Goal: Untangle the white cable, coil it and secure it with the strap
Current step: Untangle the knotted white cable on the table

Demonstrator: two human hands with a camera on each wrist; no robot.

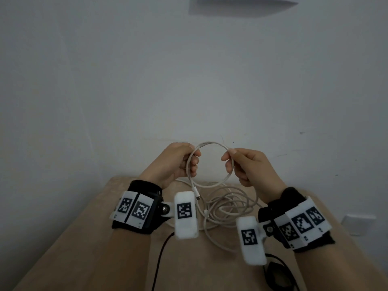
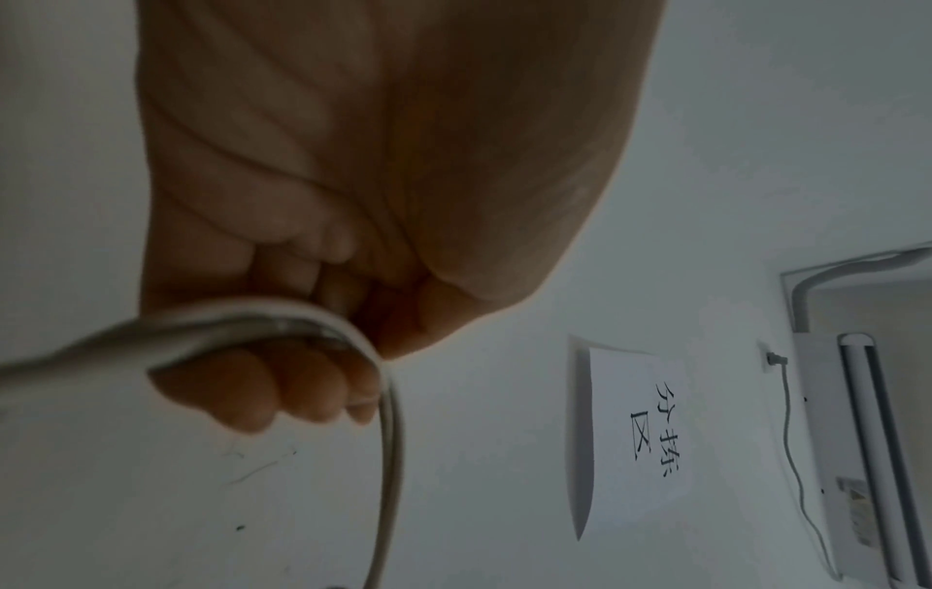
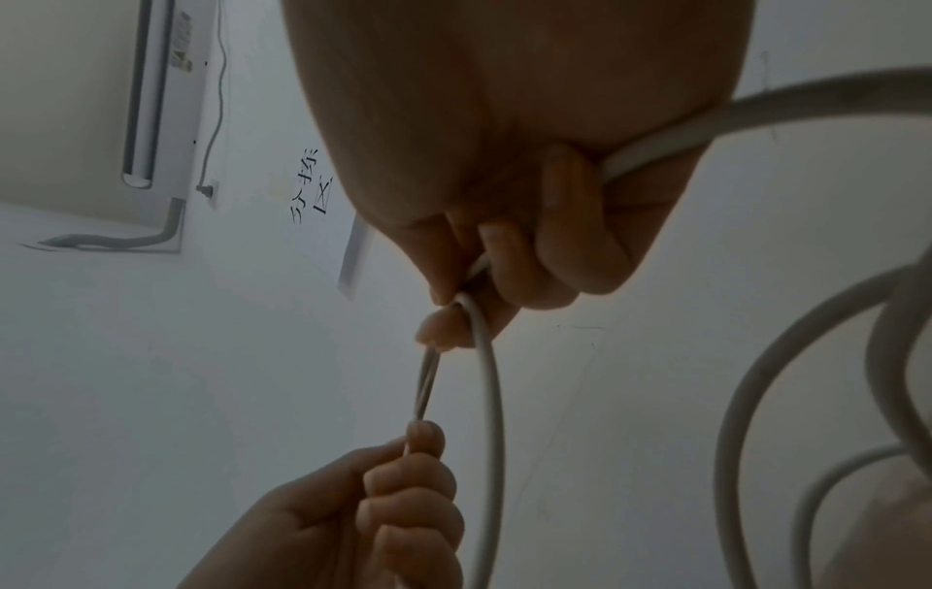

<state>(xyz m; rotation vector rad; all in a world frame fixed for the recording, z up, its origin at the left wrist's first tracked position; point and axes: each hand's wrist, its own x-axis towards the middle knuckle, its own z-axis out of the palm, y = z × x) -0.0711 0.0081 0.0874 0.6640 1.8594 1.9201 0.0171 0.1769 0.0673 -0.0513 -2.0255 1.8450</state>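
both hands raised above the table (image 1: 84,238) — left hand (image 1: 176,162) fingers curled round white cable (image 1: 210,144) loop, right hand (image 1: 245,164) pinching its opposite side; slack lay tangled below.

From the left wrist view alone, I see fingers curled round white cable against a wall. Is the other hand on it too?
Observer: Yes. In the head view the right hand pinches the opposite side of the loop.
Operator: Is all the cable coiled?
Observer: No. Most of the white cable lies in loose loops on the table.
Operator: Any free end visible?
Observer: One connector hangs below the left hand.
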